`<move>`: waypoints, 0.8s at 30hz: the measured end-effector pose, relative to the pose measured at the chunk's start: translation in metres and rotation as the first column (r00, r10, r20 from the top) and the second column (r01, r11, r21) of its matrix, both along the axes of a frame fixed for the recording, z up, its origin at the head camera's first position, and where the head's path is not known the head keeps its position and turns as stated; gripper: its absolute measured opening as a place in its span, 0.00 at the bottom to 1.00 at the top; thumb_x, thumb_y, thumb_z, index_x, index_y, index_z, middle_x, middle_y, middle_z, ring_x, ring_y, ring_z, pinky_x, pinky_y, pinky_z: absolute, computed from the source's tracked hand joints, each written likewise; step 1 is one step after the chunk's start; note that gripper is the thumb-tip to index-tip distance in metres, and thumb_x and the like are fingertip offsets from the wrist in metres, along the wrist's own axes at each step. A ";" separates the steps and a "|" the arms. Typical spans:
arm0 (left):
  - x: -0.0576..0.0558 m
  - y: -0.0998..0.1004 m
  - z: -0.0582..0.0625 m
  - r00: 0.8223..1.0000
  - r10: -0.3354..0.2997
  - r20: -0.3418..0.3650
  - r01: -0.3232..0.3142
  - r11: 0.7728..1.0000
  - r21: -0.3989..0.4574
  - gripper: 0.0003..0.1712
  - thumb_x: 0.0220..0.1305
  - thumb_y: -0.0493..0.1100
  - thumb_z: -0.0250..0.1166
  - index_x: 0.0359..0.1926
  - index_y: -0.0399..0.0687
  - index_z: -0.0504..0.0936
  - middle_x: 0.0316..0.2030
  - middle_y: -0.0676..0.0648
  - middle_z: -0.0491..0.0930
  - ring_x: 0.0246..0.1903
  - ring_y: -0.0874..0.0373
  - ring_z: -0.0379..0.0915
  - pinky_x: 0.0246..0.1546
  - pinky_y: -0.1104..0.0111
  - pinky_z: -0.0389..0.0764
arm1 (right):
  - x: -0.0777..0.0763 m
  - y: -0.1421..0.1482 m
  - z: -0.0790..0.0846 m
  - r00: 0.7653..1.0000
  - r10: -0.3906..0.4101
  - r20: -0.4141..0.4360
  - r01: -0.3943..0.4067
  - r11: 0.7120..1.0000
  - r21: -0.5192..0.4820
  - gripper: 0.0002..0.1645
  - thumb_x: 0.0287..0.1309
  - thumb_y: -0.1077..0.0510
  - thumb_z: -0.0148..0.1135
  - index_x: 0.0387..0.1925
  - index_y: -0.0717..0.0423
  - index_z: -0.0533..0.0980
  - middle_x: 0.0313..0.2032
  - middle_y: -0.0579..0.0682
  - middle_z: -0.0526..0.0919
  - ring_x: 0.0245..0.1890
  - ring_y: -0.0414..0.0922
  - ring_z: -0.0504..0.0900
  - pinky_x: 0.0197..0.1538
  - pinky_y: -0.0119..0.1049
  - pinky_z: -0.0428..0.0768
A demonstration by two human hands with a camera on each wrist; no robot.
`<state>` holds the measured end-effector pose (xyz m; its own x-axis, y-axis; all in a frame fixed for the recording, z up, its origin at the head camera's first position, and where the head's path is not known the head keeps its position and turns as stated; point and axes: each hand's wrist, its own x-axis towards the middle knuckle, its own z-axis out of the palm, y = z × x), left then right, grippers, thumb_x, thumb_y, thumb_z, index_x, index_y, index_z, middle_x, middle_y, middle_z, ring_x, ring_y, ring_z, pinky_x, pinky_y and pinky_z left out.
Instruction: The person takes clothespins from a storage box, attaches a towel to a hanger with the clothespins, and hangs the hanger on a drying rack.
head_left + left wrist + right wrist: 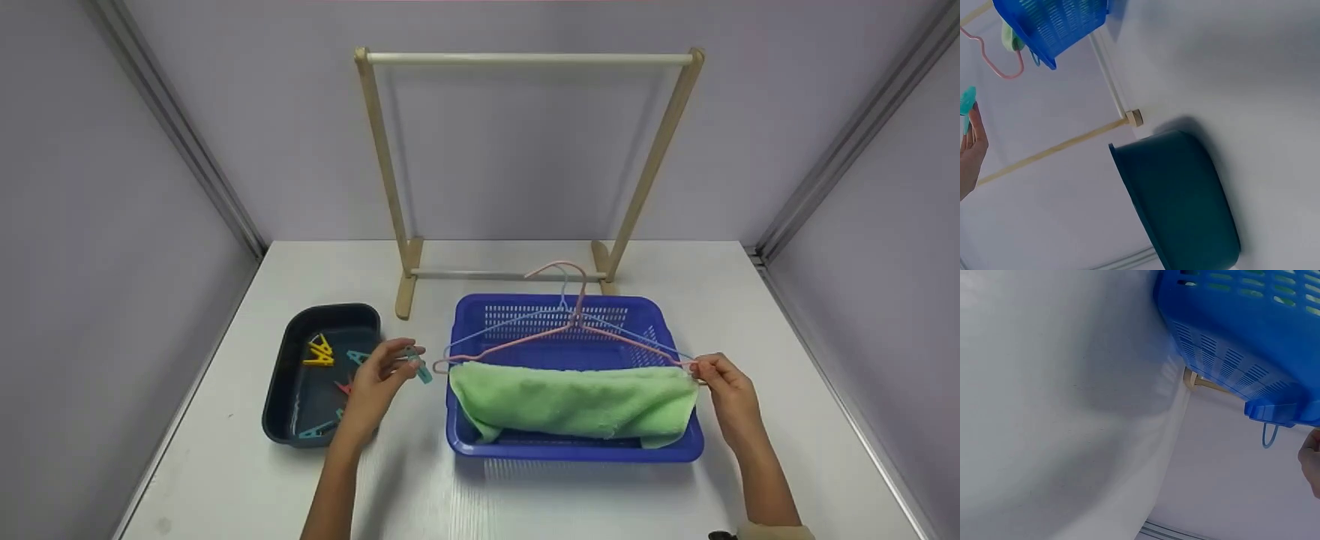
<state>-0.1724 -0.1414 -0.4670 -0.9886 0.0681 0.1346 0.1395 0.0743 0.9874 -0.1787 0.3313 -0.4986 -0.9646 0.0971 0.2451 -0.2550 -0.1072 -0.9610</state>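
Note:
My left hand (pixel 379 382) pinches a teal clothespin (pixel 421 367) between thumb and fingers, just left of the pink hanger's left end. In the left wrist view the same clothespin (pixel 967 101) shows at the fingertips. With its thumb and fingers my right hand (pixel 726 390) grips the right end of the pink hanger (pixel 525 339), by the corner of a green towel (pixel 570 401). The towel hangs folded over the hanger's lower bar, above the blue basket (pixel 577 452). Behind the pink hanger, a light blue hanger (pixel 495 327) lies across the basket.
A dark teal tub (pixel 274 397) on the left holds several clothespins, with a yellow clothespin (pixel 320 351) among them. Behind the basket stands a drying rack with wooden legs and a white top rail (pixel 525 58). Grey panels enclose the white table (pixel 780 330).

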 end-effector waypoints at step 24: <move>0.001 0.038 0.006 0.977 -0.215 -0.012 0.215 0.973 0.087 0.23 0.66 0.40 0.57 0.58 0.32 0.68 0.51 0.38 0.75 0.53 0.49 0.69 0.54 0.63 0.68 | 0.008 -0.006 0.016 1.000 -0.015 -0.026 0.014 1.000 -0.016 0.11 0.66 0.68 0.46 0.30 0.69 0.73 0.29 0.47 0.74 0.34 0.40 0.72 0.43 0.29 0.69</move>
